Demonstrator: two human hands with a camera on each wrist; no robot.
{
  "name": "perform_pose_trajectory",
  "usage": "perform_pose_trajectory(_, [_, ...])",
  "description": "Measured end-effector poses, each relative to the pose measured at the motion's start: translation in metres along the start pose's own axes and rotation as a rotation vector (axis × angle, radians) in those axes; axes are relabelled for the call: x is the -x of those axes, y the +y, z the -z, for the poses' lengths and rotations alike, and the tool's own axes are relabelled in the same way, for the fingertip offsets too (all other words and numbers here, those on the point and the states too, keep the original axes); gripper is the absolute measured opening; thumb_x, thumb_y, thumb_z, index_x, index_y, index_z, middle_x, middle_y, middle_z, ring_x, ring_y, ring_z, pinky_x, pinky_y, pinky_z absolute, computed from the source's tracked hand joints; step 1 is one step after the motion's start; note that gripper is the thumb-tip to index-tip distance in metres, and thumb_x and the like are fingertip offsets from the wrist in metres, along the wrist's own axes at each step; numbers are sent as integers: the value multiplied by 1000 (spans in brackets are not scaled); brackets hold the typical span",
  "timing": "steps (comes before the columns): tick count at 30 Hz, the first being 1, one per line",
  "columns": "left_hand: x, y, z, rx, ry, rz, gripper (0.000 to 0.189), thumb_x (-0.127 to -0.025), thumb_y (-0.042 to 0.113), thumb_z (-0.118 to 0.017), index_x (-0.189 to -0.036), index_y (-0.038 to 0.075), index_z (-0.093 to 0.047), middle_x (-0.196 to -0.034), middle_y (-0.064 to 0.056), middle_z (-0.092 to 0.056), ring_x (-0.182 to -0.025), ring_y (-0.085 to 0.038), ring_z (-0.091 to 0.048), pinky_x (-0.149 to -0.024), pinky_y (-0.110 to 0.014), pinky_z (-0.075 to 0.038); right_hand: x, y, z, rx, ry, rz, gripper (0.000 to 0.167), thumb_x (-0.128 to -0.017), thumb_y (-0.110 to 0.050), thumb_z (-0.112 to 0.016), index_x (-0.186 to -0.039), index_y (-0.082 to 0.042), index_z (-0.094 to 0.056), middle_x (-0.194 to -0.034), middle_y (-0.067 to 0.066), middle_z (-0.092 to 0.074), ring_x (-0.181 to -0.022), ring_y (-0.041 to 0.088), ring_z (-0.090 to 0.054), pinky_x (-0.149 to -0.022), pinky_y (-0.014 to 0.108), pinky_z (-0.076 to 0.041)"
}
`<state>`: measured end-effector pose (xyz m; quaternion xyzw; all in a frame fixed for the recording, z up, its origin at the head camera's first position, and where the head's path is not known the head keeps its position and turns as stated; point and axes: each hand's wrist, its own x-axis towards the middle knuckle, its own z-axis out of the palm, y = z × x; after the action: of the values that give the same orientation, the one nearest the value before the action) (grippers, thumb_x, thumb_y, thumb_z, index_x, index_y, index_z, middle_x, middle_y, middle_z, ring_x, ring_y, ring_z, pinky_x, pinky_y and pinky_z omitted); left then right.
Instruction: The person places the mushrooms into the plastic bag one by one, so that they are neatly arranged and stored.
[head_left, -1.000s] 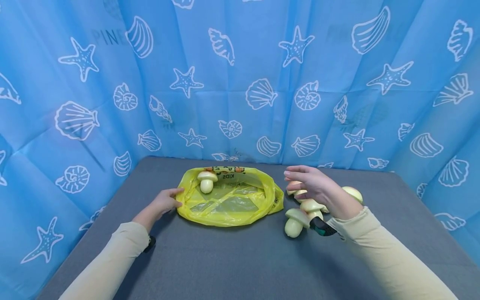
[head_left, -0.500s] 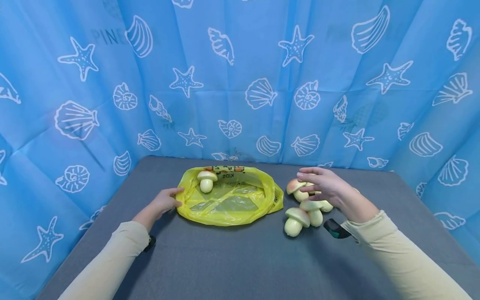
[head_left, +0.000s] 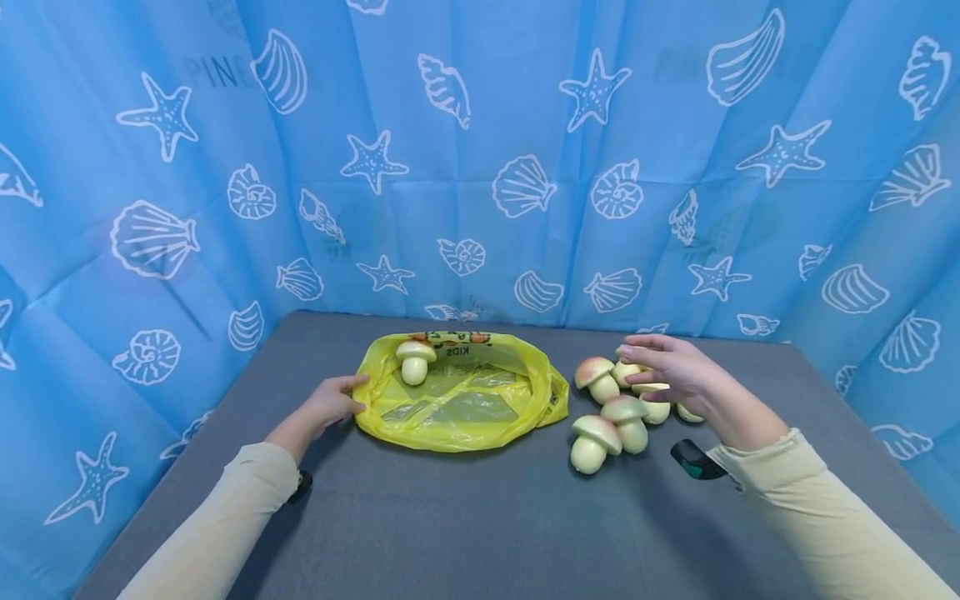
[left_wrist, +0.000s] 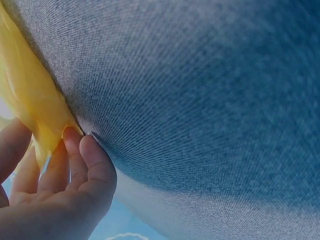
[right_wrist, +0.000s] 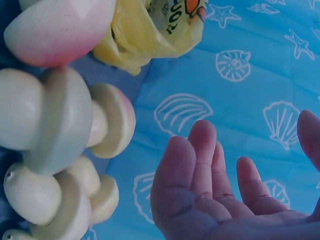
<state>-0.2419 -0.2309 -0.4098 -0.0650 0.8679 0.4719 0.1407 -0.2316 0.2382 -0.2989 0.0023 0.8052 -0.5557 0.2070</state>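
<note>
A yellow plastic bag (head_left: 450,438) lies on its side with its mouth spread wide. One toy mushroom (head_left: 415,364) with a pale cap rests inside, at the back left. My left hand (head_left: 330,405) holds the bag's left rim; in the left wrist view the yellow film (left_wrist: 37,95) runs between thumb and fingers. Right of the bag sits a cluster of several pale mushrooms, among them a front one (head_left: 589,454) and a reddish-capped one (head_left: 597,379). Over the cluster's right side hovers my right hand (head_left: 678,375), fingers apart and relaxed, holding nothing, partly hiding the mushrooms behind it.
Both hands work over a grey cloth-covered table (head_left: 480,525). A blue curtain (head_left: 480,225) printed with shells and starfish encloses the back and sides. A black wrist device (head_left: 696,460) hangs under the right wrist.
My right hand has drawn back to the right over the mushrooms, uncovering more of them. The left hand, the bag and the mushroom in it have stayed in place.
</note>
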Motion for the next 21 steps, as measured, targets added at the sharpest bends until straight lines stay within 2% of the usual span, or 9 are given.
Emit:
perform_pose_trajectory(2, [0, 0, 0, -1, -1, -1, 58, -95, -4, -54, -149, -4, -32, -153, -29, -24, -140, -45, -22, -106, -55, -34, 1, 2, 4, 3, -1, 5, 73, -101, -38, -49, -153, 2, -17, -150, 26, -30, -98, 12, -59, -89, 42, -47])
perform_pose_trajectory(9, [0, 0, 1, -5, 0, 8, 58, -95, -4, -55, -149, -3, -32, -154, -28, -24, -140, -45, -21, -108, -55, -32, 2, 7, 14, 2, 4, -1, 77, -101, -41, -48, -153, 3, -12, -147, 24, -32, -106, 17, -58, -89, 43, -46])
perform_pose_trajectory(14, [-1, 0, 1, -11, 7, 14, 58, -95, -4, -55, -148, -3, -33, -154, -27, -25, -141, -44, -20, -109, -55, -31, 3, 12, 22, 9, 10, -4, 78, -101, -42, -48, -153, 3, -12, -138, 15, -43, -100, 9, -60, -90, 43, -47])
perform_pose_trajectory(21, [-1, -1, 0, -11, 6, 3, 58, -95, -3, -55, -149, -3, -33, -154, -26, -25, -141, -44, -20, -108, -54, -32, 4, 21, 37, 9, 23, -11, 78, -102, -43, -46, -153, 4, -12, -141, 19, -40, -96, 3, -59, -96, 49, -45])
